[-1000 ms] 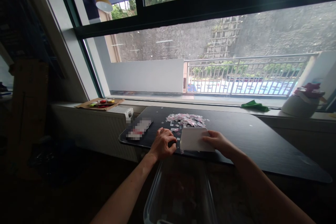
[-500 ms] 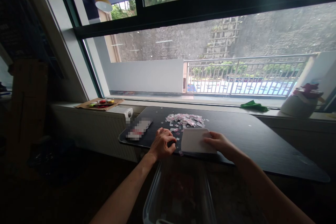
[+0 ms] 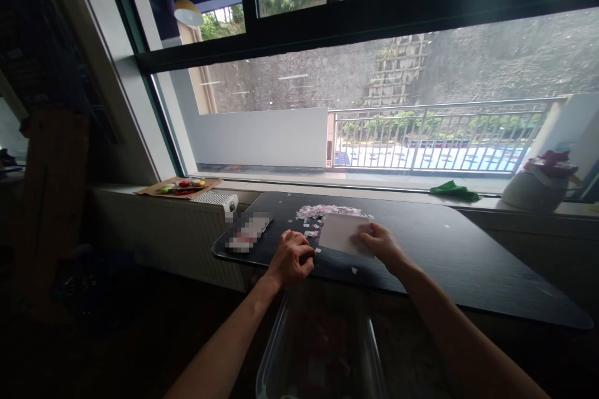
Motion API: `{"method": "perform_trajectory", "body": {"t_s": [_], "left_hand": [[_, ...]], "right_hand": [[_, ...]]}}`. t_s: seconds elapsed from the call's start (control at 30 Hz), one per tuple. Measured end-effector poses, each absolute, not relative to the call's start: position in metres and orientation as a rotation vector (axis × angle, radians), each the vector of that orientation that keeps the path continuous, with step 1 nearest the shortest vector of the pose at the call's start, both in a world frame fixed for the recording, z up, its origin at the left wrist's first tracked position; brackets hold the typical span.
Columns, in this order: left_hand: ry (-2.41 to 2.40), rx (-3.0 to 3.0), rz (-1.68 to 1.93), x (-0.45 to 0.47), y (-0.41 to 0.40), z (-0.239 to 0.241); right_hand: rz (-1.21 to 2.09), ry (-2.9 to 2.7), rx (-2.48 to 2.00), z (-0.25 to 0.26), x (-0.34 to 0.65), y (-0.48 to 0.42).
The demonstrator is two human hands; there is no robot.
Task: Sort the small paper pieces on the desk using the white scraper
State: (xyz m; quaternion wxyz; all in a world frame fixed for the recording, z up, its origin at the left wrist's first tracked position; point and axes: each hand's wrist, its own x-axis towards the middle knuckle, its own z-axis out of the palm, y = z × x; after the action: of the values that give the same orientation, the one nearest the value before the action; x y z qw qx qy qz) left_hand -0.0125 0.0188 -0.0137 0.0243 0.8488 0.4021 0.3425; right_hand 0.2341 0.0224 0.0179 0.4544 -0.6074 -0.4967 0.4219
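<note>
My right hand (image 3: 382, 244) is closed on the right side of a flat white card (image 3: 342, 234). The card leans over the near part of a pile of small white and pink paper scraps (image 3: 322, 211), partly hiding it. At the table's front edge, my left hand (image 3: 292, 257) has its fingers curled toward the thumb. A dark patch shows between them, and I cannot make out whether it is an object. Loose scraps (image 3: 312, 234) lie just beyond this hand. Below the edge stands a clear plastic bin (image 3: 269, 349), its contents dim.
The dark table (image 3: 430, 249) reaches under the window. A blurred-out flat object (image 3: 248, 234) lies at its left. On the sill are a tray with colourful items (image 3: 180, 187), a green cloth (image 3: 453, 191) and a pale rounded figure (image 3: 536, 184). A radiator (image 3: 163, 230) is at the left.
My right hand has moved the white card away from the table's front edge, up against the scrap pile. A single scrap now shows where the card was. My left hand has hardly moved.
</note>
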Motion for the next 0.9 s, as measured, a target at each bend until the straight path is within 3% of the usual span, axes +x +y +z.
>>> {"method": "perform_trajectory", "body": {"t_s": [0.5, 0.9], "left_hand": [[1.266, 2.629, 0.975, -0.013, 0.024, -0.015], [1.203, 2.582, 1.110, -0.018, 0.024, -0.014]], "right_hand": [[1.008, -1.218, -1.565, 0.022, 0.240, 0.025], [1.217, -1.292, -1.483, 0.022, 0.248, -0.005]]}}
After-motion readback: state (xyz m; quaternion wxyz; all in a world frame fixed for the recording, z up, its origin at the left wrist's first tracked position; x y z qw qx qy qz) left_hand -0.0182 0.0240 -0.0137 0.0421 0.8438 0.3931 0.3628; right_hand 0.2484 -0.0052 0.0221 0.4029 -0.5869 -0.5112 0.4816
